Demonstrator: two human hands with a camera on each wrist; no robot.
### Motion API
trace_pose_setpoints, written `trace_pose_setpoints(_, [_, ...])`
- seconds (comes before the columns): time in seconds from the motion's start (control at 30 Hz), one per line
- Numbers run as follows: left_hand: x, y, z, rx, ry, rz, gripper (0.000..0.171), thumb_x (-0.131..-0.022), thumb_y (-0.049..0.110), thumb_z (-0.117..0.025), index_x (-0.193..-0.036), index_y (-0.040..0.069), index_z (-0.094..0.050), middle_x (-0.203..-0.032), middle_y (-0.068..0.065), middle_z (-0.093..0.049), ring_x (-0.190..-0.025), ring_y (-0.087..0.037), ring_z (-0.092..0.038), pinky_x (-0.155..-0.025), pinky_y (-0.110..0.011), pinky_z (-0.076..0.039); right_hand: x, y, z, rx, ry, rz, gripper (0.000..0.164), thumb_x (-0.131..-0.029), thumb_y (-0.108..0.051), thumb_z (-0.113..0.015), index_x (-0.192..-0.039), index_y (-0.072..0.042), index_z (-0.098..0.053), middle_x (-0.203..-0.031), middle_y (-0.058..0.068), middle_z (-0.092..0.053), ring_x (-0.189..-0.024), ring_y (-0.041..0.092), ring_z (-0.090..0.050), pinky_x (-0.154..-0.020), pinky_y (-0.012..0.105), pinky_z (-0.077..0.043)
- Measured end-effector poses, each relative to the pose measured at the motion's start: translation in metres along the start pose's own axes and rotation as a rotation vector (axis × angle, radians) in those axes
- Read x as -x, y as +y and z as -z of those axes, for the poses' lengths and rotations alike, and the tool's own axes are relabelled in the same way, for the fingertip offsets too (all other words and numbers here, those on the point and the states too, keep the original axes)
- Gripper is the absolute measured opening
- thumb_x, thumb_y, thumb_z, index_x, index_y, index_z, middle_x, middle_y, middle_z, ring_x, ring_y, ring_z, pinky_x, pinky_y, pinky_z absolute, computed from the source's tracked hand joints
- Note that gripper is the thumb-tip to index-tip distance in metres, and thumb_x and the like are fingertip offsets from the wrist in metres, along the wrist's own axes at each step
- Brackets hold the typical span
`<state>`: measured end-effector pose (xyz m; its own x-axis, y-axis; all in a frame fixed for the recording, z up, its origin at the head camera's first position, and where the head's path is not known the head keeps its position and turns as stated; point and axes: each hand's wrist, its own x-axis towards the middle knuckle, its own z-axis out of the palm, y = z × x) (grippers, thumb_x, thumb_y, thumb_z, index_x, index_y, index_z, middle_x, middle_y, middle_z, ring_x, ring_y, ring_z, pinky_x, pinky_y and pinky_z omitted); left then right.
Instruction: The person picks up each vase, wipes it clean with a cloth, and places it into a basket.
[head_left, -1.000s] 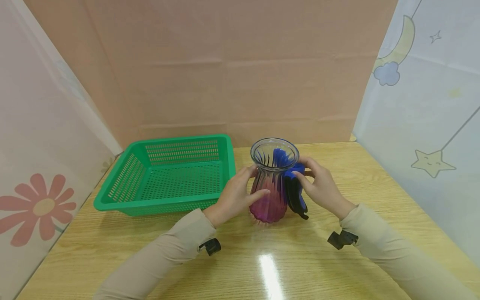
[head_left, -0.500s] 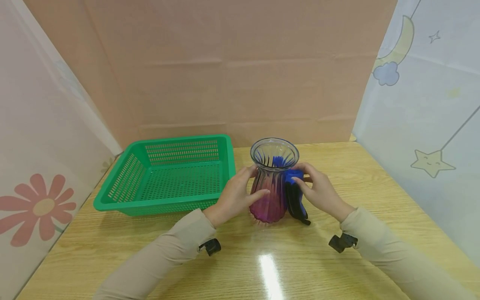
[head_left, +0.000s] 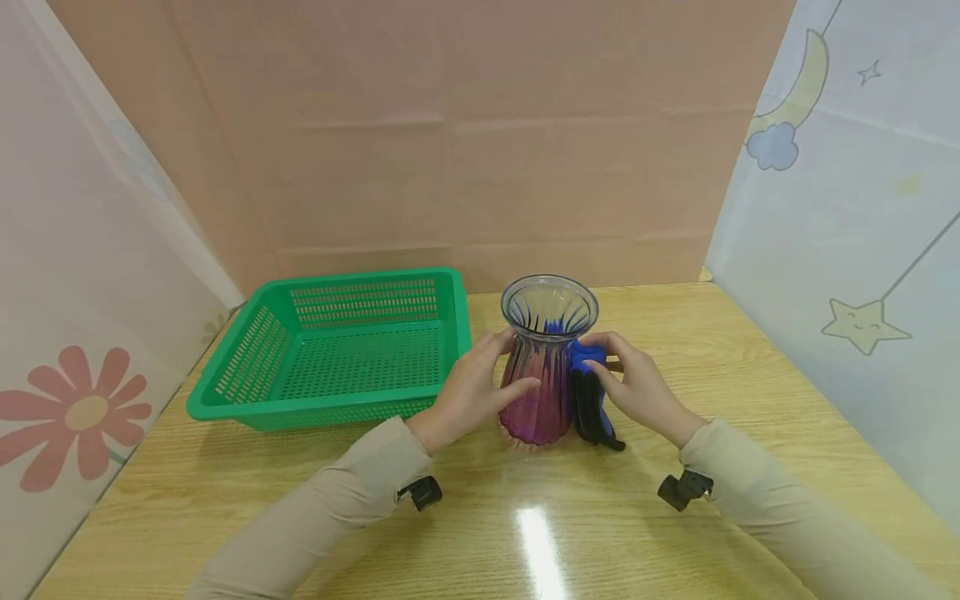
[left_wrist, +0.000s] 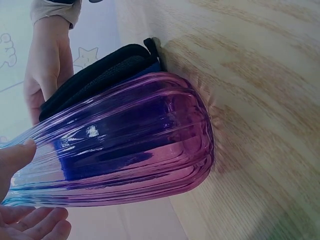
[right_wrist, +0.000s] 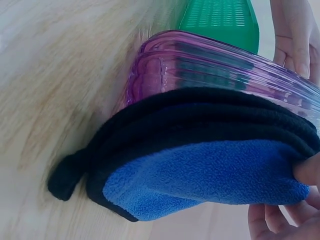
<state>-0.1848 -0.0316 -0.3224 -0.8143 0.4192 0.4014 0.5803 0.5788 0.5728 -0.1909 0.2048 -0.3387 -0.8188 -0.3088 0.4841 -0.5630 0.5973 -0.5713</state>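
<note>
A ribbed glass vase [head_left: 537,392], clear at the rim and pink-purple toward its base, stands upright on the table. My left hand [head_left: 471,385] holds it at the left side, the thumb across the front and the fingers behind. Against the vase's right side lies a folded blue cloth [right_wrist: 225,170] with black edging and a small black loop. My right hand [head_left: 639,385] pinches the cloth's upper part between thumb and fingers. In the left wrist view, blue shows through the glass [left_wrist: 130,140]; the cloth's far side is hidden behind the vase.
A green slotted plastic basket [head_left: 330,402] stands to the left of the vase. Wood-grain table [head_left: 480,533] extends in front and to the right. A plain backdrop [head_left: 480,150] rises behind, with printed sheets at both sides.
My right hand has slid the blue cloth a little downward along the vase's right side, so less blue shows behind the rim. The left hand and vase stay in place.
</note>
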Motion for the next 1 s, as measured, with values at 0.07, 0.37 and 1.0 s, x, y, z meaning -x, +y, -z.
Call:
trace_pose_setpoints(0.07, [0.0, 0.0, 0.0, 0.0, 0.001, 0.0, 0.063, -0.084, 0.031, -0.07, -0.136, 0.008, -0.043, -0.121, -0.01, -0.058, -0.116, -0.023, -0.056, -0.099, -0.038, -0.047, 0.0, 0.0, 0.0, 0.004, 0.006, 0.005, 0.029, -0.086, 0.008, -0.058, -0.114, 0.005, -0.054, -0.113, 0.021, -0.062, -0.103, 0.034, -0.06, -0.079, 0.048, -0.055])
trace_pose_setpoints(0.37, [0.0, -0.001, -0.001, -0.007, 0.006, 0.005, 0.064, -0.083, 0.031, -0.07, -0.136, 0.007, -0.043, -0.12, -0.01, -0.058, -0.114, -0.023, -0.057, -0.098, -0.038, -0.048, -0.002, 0.001, -0.001, 0.011, 0.071, 0.063, 0.026, -0.083, 0.01, -0.061, -0.108, 0.005, -0.056, -0.106, 0.019, -0.064, -0.097, 0.017, -0.06, -0.076, 0.043, -0.057])
trace_pose_setpoints(1.0, [0.001, 0.001, -0.001, -0.018, 0.002, 0.014, 0.065, -0.084, 0.031, -0.069, -0.138, 0.007, -0.042, -0.119, -0.01, -0.058, -0.113, -0.022, -0.058, -0.096, -0.038, -0.05, -0.016, -0.015, 0.008, -0.063, 0.167, 0.091, 0.025, -0.084, 0.011, -0.059, -0.109, 0.01, -0.056, -0.105, 0.021, -0.064, -0.094, -0.018, -0.048, -0.081, 0.0, -0.043])
